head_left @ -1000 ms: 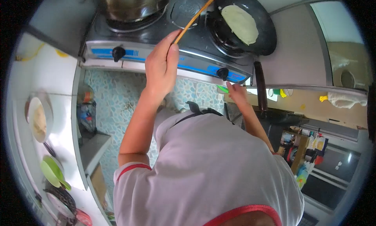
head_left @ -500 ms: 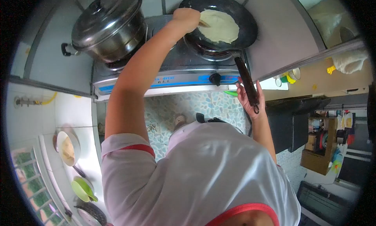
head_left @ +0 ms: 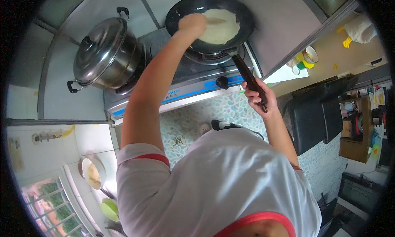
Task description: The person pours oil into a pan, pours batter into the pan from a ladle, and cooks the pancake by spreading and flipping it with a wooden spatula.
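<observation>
A black wok [head_left: 175, 20] sits on the right burner of the gas stove [head_left: 181, 78]. In it lies a thin, pale round pancake [head_left: 224, 32], with a ragged edge. My left hand [head_left: 192, 25] is closed over the pan's left side around a wooden spatula [head_left: 215, 21], whose flat end rests on the pancake. The wok's long dark handle [head_left: 248, 77] points toward me, and my right hand [head_left: 263, 102] has its fingers curled around the lower end of it.
A lidded steel pot [head_left: 109, 52] stands on the left burner. A black knob [head_left: 222, 82] sticks out of the stove front. At the left lie a white pan [head_left: 101, 171] and a green bowl [head_left: 109, 209]. Cups and bowls [head_left: 309, 55] stand at the right.
My right hand has closed its fingers on the handle from beneath. The spatula has shifted over the pancake with my left hand. The whole view has turned slightly.
</observation>
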`<action>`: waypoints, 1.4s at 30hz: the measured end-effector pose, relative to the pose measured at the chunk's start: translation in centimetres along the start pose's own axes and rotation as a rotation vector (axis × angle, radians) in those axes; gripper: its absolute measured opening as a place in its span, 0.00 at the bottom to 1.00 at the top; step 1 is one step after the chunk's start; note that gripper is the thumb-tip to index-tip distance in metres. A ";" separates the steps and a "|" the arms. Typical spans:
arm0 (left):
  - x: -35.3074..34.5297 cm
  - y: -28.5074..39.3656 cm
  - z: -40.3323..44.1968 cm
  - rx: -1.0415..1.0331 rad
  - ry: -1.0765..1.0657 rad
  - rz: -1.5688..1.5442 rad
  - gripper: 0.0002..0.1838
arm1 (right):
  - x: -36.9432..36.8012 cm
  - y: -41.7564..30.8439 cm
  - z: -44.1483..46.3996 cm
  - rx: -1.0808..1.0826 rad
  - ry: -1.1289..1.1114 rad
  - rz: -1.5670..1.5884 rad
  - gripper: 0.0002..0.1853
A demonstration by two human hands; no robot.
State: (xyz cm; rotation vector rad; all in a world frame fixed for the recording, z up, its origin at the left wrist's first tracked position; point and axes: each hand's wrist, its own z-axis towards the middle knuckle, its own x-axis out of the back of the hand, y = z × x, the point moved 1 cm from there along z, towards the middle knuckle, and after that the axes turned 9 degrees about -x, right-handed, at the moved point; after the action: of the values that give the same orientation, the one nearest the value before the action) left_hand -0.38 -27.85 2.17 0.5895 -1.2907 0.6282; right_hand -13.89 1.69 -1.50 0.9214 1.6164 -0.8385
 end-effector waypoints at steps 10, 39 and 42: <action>7.2 0.2 -5.3 0.025 -0.314 0.141 0.13 | 0.1 0.0 0.0 0.021 0.038 -0.006 0.19; 2.9 3.1 0.0 -0.060 -0.166 0.047 0.17 | 0.4 -0.1 -0.1 0.043 0.073 -0.027 0.21; 2.5 -0.3 0.6 0.057 -0.153 0.156 0.14 | 0.4 -0.2 0.0 0.059 0.082 -0.042 0.20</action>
State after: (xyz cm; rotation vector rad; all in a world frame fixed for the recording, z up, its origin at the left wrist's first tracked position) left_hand -0.24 -28.26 4.71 0.5967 -1.4760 0.7622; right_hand -14.11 1.71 -1.89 0.9767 1.6945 -0.8919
